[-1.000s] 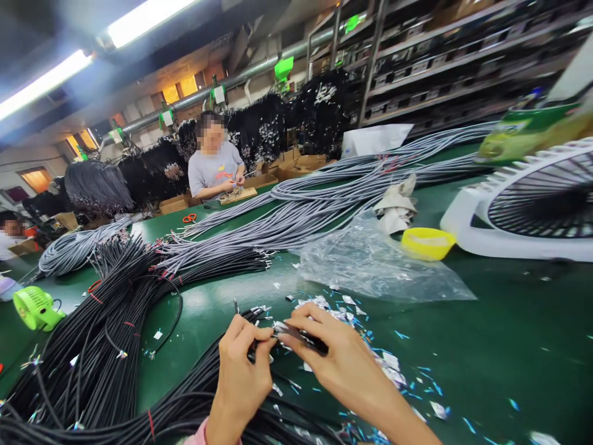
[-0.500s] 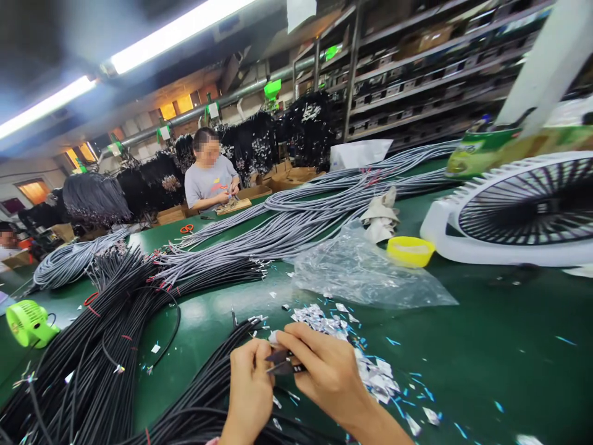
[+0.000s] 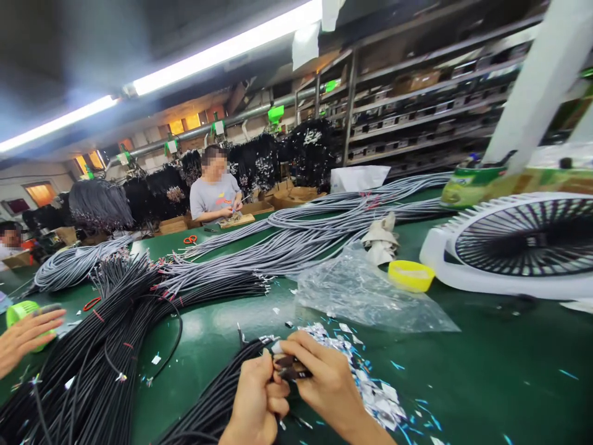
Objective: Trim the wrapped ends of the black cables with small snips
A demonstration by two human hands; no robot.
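My left hand (image 3: 259,395) is closed, thumb and fingers pressed together at the tips. What it pinches is hidden behind the fingers. Right beside it, my right hand (image 3: 327,383) grips small dark snips (image 3: 291,369), whose tips point left at the left fingertips. A white cover (image 3: 277,347) sits on the tip of one right finger. Behind and left of both hands lies a bundle of black cables (image 3: 217,377) with stripped ends. Silvery foil scraps (image 3: 377,392) and thin blue bits are strewn on the green table (image 3: 486,364) just right of my right hand.
Another person's hand (image 3: 28,337) reaches in at the left by a green fan (image 3: 21,314). Grey cables (image 3: 259,247) cross the table. A plastic bag (image 3: 365,293), yellow ring (image 3: 411,275) and white fan (image 3: 509,241) stand right. A co-worker (image 3: 215,188) works opposite.
The snips' blades were apart and now look closer together. My left fingers have curled in more. Another person's hand has come in at the left. The view has tilted up slightly.
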